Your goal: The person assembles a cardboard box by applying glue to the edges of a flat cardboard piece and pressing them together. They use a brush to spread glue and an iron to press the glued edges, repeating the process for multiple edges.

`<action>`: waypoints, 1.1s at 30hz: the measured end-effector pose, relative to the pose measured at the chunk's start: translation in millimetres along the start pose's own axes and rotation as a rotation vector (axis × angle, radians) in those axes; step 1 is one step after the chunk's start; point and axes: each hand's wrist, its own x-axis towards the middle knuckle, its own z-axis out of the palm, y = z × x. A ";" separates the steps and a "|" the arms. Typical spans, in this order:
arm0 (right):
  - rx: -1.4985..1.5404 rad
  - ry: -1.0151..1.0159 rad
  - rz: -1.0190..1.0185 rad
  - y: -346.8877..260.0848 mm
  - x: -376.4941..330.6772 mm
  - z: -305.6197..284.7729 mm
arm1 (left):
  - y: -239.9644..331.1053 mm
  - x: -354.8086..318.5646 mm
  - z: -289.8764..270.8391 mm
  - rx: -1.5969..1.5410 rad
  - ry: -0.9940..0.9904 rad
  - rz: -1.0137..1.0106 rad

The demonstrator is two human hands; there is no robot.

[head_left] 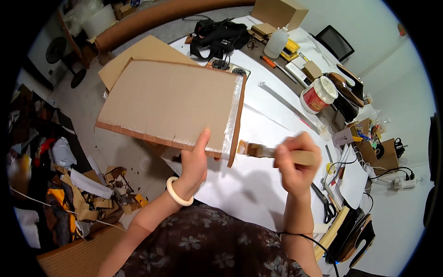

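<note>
My left hand (pixel 194 161) grips a large tan cardboard panel (pixel 170 101) by its near edge, thumb on top and the other fingers mostly hidden beneath. Brown strips border the panel, and whitish, shiny smears run along its right and near edges. In my right hand (pixel 299 164) is a flat paintbrush (pixel 263 151), held by its wooden handle. Its stained bristles point left, close to the panel's right edge near the corner; whether they touch it I cannot tell.
A white-topped table (pixel 258 184) lies under the panel. Along its right side are a steel ruler (pixel 286 104), a jar with a red label (pixel 318 94), black scissors (pixel 325 203) and an iron (pixel 346 85). A squeeze bottle (pixel 277 42) stands farther back. Scraps (pixel 92 194) litter the floor at left.
</note>
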 end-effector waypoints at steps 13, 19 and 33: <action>-0.048 0.742 0.042 75.6 63.2 -166.7 | 163.2 27.0 -52.3 0.481 -0.503 -0.163; -0.440 0.607 0.371 170.2 145.1 -230.5 | 251.8 147.5 -125.2 0.842 -0.663 -0.403; -1.190 0.264 0.602 212.3 206.6 -241.3 | 202.9 119.5 -15.8 1.975 -0.453 0.691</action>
